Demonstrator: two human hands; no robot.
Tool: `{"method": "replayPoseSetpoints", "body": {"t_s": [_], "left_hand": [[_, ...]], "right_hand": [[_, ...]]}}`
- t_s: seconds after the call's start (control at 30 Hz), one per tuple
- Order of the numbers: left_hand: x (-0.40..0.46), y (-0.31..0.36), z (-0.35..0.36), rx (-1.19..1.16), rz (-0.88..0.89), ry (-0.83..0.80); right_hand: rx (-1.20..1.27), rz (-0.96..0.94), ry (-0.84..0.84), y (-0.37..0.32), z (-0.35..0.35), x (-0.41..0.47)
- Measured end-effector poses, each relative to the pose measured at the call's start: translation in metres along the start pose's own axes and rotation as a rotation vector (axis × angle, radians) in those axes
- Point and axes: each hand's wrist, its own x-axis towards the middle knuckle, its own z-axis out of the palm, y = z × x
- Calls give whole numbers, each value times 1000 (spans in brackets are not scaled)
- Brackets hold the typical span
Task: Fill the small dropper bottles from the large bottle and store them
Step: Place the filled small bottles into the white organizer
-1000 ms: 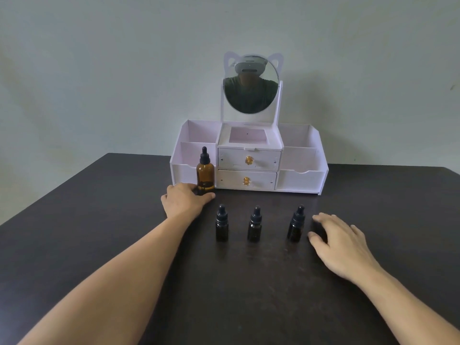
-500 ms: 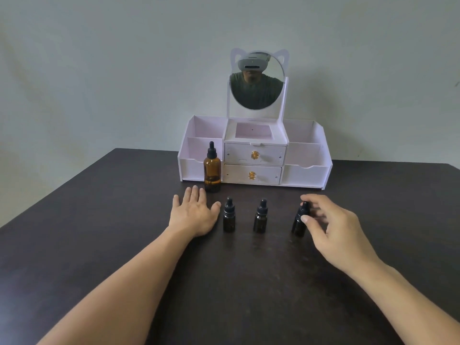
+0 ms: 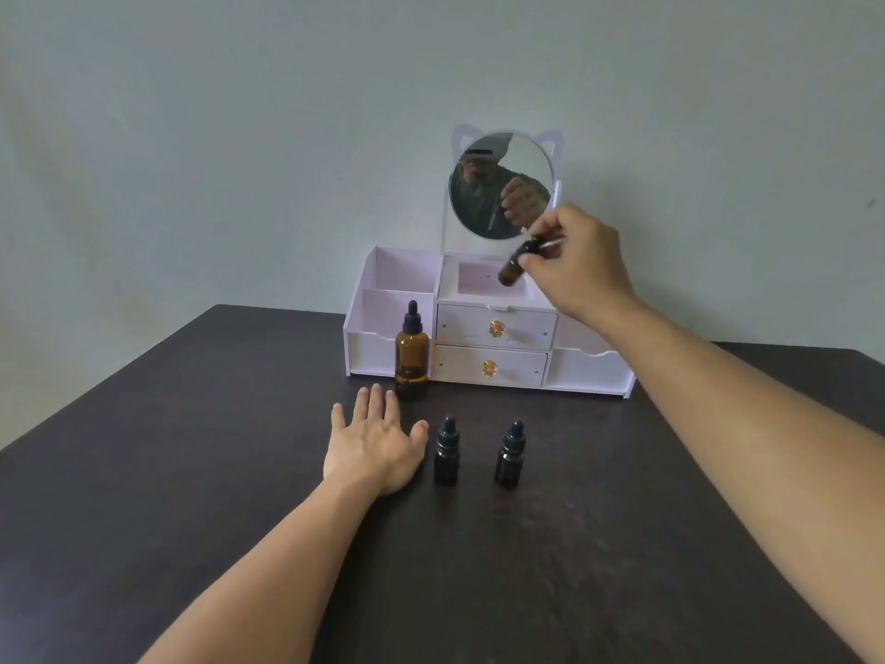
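Amber glass shows in the small dropper bottle that my right hand pinches by its cap, tilted in the air above the top middle tray of the white organizer. My left hand lies flat on the dark table, fingers straight, holding nothing. Just beside its thumb stand 2 small bottles, upright. Near my fingertips stands the large bottle, capped.

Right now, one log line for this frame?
right hand: holds small dropper bottle aloft, tilted | left hand: flat on table | large bottle: capped, upright
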Motion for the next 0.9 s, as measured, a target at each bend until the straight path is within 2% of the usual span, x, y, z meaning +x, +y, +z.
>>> {"method": "replayPoseSetpoints", "body": {"t_s": [0.13,0.4,0.73,0.9], "left_hand": [[2,0,1,-2,5,6],[2,0,1,7,2,3],[2,0,-1,8,6,2],[2,0,-1,5,3,-2]], "right_hand": [[-81,20,-73,6,32,31],[-102,137,-322,20,76,38],[-70,187,-450,17,80,45],[-143,197,-504,14,69,45]]}}
